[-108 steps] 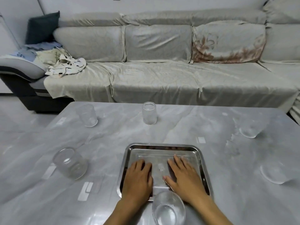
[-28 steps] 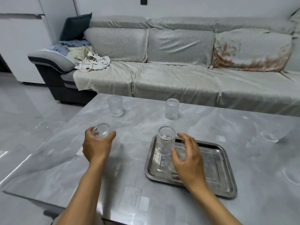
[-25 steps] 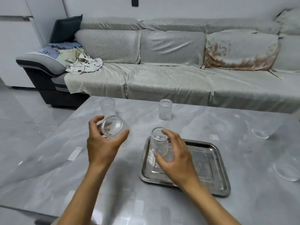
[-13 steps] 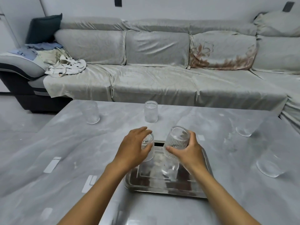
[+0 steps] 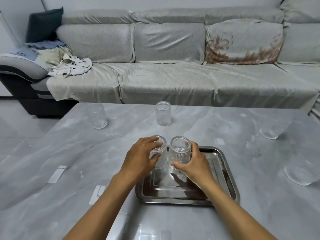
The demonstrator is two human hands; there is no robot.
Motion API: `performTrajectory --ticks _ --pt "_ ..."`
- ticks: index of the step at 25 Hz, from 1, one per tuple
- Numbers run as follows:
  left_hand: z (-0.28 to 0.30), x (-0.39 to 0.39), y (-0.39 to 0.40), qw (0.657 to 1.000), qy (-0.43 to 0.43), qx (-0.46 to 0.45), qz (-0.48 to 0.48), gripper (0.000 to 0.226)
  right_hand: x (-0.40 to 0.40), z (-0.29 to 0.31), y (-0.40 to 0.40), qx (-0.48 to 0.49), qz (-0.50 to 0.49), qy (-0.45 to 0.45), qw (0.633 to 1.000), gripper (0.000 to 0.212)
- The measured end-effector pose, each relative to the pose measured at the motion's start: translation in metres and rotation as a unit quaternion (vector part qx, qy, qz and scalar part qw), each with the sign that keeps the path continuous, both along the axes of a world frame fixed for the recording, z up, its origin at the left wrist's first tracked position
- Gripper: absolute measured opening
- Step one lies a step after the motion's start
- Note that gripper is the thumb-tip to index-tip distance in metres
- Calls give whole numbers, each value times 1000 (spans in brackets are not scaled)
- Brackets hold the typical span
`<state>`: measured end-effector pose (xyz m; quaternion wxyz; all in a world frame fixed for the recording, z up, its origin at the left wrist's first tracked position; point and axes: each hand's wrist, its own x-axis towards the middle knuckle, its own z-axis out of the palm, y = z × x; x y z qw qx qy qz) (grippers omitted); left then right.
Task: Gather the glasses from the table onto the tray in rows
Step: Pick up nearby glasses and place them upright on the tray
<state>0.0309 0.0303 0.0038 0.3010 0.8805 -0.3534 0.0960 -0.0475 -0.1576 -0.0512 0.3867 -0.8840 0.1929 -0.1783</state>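
Observation:
A steel tray (image 5: 226,172) lies on the grey marble table (image 5: 60,153) in front of me. Two ribbed clear glasses stand upside down side by side at the tray's far left corner. My left hand (image 5: 140,158) grips the left glass (image 5: 160,153). My right hand (image 5: 194,161) grips the right glass (image 5: 181,151). Other clear glasses stand on the table: one at the far left (image 5: 97,116), one at the far middle (image 5: 163,113), one at the far right (image 5: 271,129) and one at the near right (image 5: 301,172).
A long grey sofa (image 5: 173,75) runs behind the table, with a heap of cloths (image 5: 71,66) at its left end. Pale tape marks (image 5: 57,174) dot the tabletop.
Both hands have lowered; the two glasses now stand together on the tray's far left corner. The right glass was tilted in the air half a second ago.

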Motion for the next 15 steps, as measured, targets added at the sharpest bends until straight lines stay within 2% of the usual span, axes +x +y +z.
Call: performTrajectory --ticks 4,5,7,9,11,13,15 --pt "10 -7 -1 998 6 55 0 46 -15 4 -1 58 29 45 997 117" --pt "13 -12 -4 997 -12 73 -1 50 -25 8 -5 69 29 48 996 119" --pt "18 -30 -18 997 -43 62 -8 58 -49 19 -22 61 2 19 998 109" --pt "22 -52 -45 998 -50 33 -30 65 -79 34 -52 -9 -56 -33 998 88" --pt "26 -74 -75 998 -35 28 -54 68 -107 51 -89 -123 -127 -72 982 71" --pt "26 -91 -99 997 -18 35 -69 69 -130 64 -130 -205 -212 -69 953 72" --pt "24 -102 -116 996 -1 35 -77 68 -152 66 -170 -196 -303 -28 932 87"
